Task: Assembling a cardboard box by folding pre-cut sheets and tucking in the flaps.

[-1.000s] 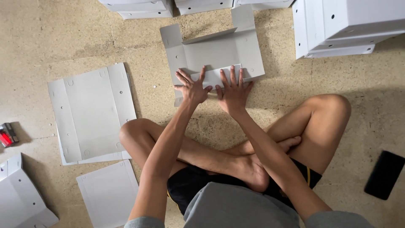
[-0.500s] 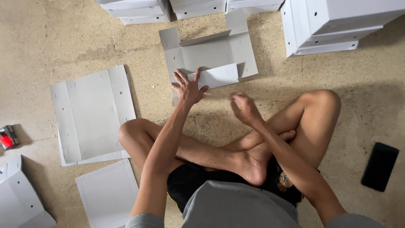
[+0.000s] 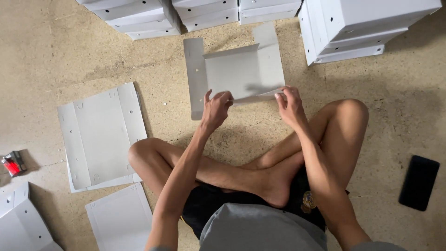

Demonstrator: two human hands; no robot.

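A grey flat-pack box blank (image 3: 237,69) lies on the floor in front of my crossed legs, its side flaps partly raised. My left hand (image 3: 216,109) pinches the near flap at its left end. My right hand (image 3: 290,103) grips the same flap at its right end. The flap stands tilted up between both hands.
Stacks of assembled grey boxes (image 3: 367,25) line the far edge. Flat grey blanks (image 3: 100,132) lie at my left, another (image 3: 121,218) nearer. A red lighter (image 3: 11,163) rests far left, a black phone (image 3: 419,182) at the right. A folded box (image 3: 21,227) sits bottom left.
Both hands lay flat pressing on the near flap; the right lifted away, and now both hands grip the flap's ends and it is raised.
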